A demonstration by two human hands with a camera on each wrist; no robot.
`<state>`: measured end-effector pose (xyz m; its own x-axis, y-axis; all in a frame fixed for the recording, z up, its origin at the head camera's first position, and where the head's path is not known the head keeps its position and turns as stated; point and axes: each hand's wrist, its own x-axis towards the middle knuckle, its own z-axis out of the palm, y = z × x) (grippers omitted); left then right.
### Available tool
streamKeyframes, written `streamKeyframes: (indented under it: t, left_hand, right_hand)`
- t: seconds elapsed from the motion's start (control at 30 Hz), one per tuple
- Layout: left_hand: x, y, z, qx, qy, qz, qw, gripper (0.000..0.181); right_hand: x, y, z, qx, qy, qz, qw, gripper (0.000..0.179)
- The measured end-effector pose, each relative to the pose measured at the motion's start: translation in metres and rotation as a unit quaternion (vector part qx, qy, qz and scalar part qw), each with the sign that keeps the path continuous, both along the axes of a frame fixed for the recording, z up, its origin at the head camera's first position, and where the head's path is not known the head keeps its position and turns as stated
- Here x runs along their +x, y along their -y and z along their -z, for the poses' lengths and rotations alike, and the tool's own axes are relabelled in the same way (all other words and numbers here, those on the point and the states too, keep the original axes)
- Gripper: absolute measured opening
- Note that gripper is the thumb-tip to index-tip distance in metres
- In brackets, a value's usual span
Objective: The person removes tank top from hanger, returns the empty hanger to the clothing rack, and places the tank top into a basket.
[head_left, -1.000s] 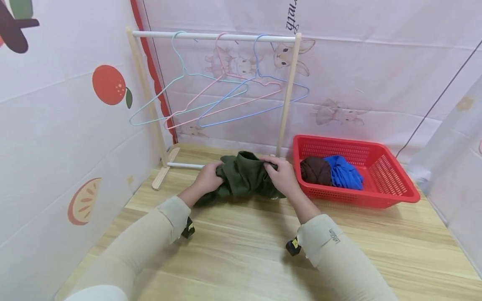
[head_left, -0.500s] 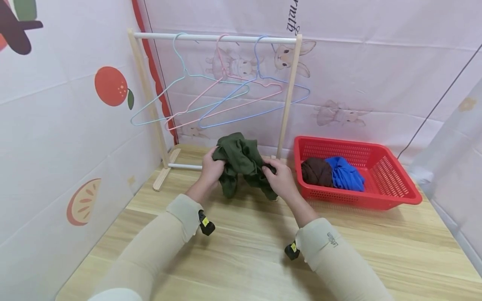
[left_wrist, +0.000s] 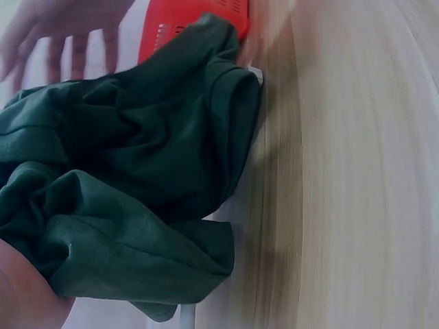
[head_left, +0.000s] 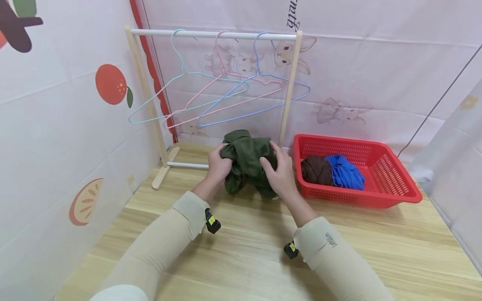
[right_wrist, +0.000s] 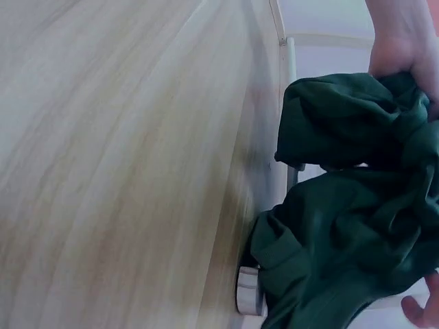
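A crumpled dark green garment is bunched up near the foot of the rack, with loose hemmed parts hanging down toward the tabletop. My left hand grips its left side, thumb toward me and fingers hidden behind the cloth. On the garment's right side is my right hand, thumb and fingers spread apart. The left wrist view shows the right hand with fingers extended beyond the cloth. Folds of the garment fill the right part of the right wrist view, below the left hand.
Behind stands a small rack with a green hanger, a pink hanger and a blue hanger. A red basket at right holds a brown cloth and a blue cloth. Patterned fabric walls surround the wooden table.
The garment has been raised and gathered into a more upright bundle. My left hand has moved right and up with it. My right hand has loosened from a pinch to spread fingers.
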<state>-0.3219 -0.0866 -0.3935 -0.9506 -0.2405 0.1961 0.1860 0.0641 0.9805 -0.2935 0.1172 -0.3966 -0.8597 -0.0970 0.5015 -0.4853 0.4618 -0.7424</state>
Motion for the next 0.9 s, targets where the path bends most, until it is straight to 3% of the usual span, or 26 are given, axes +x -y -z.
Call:
streamKeyframes:
  t: [0.13, 0.23, 0.3, 0.4, 0.5, 0.57, 0.63, 0.73, 0.8, 0.9]
  left_hand:
    - [0.004, -0.007, -0.003, -0.026, -0.02, 0.003, 0.9995, 0.031]
    - [0.008, -0.012, -0.006, -0.051, -0.031, 0.01, 0.9982, 0.024]
    - [0.011, -0.015, -0.009, -0.06, -0.035, 0.019, 0.9974, 0.021]
    - [0.013, -0.019, -0.013, -0.053, -0.036, 0.032, 0.9974, 0.02]
    - [0.015, -0.023, -0.017, -0.006, -0.041, 0.051, 0.9978, 0.018]
    - [0.016, -0.025, -0.019, 0.053, -0.039, 0.073, 0.9952, 0.018]
    - [0.017, -0.028, -0.021, 0.117, -0.038, 0.099, 0.9874, 0.016]
    - [0.019, -0.032, -0.023, 0.205, -0.033, 0.136, 0.9686, 0.01]
    - [0.021, -0.034, -0.024, 0.246, -0.03, 0.159, 0.9556, 0.011]
    - [0.022, -0.038, -0.025, 0.31, 0.004, 0.2, 0.9294, 0.023]
  right_hand:
    - [0.002, 0.009, -0.002, 0.067, -0.067, -0.001, 0.9955, 0.083]
    - [0.001, 0.014, -0.002, 0.121, -0.087, 0.003, 0.9888, 0.099]
    - [0.0, 0.016, -0.002, 0.142, -0.067, 0.002, 0.9876, 0.109]
    - [-0.003, 0.018, 0.001, 0.145, 0.0, -0.004, 0.9894, 0.122]
    - [-0.006, 0.019, 0.004, 0.102, 0.066, -0.028, 0.9922, 0.128]
    - [-0.008, 0.02, 0.006, 0.056, 0.092, -0.058, 0.9925, 0.129]
    - [-0.01, 0.02, 0.007, 0.004, 0.104, -0.094, 0.9902, 0.131]
    - [-0.008, 0.022, 0.002, -0.065, 0.107, -0.142, 0.9819, 0.133]
    - [-0.003, 0.023, -0.005, -0.088, 0.099, -0.161, 0.978, 0.132]
    - [0.006, 0.025, -0.017, -0.095, 0.091, -0.163, 0.9778, 0.129]
